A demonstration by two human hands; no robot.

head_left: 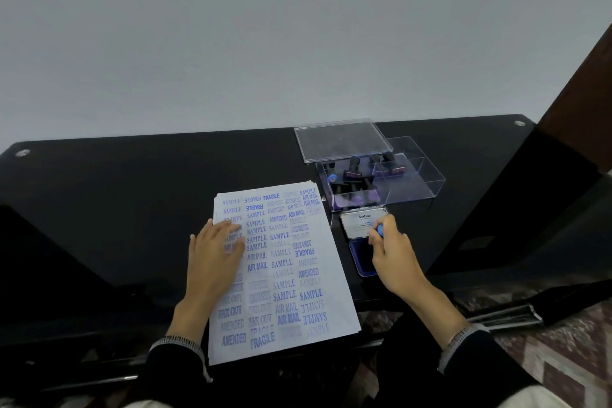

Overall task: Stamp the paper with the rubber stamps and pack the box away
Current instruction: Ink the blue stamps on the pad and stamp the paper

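The right hand (392, 255) has its fingers curled round a rubber stamp (380, 230) with a blue knob on top, and holds it down over the open ink pad (359, 258) — the knob shows between the thumb and forefinger, while the stamp's lower end is hidden behind the fingers, so I cannot tell whether it touches the blue pad. The ink pad lies just right of the paper, its lid (361, 223) tipped back and showing a white label. The left hand (217, 250) lies flat on the left part of the paper (284, 275), fingers straight and spread, pressing the sheet down and gripping nothing. The paper is the top of a thin stack on the black table (132, 195), turned a little askew, and it is crowded with blue prints: SAMPLE, FRAGILE, AIR MAIL, AMENDED, FAX OUT, some dark and some faint. Beyond the ink pad stands the clear plastic box (414, 185), open, split into compartments — several more stamps (352, 172) with dark handles lie in its left and middle parts, one with a blue knob at the left wall. The clear lid (341, 139) of the box rests tilted across the box's far left corner. Both wrists wear dark sleeves with pale patterned cuffs. A grey wall rises behind the table, and a dark wooden panel stands at the right edge.
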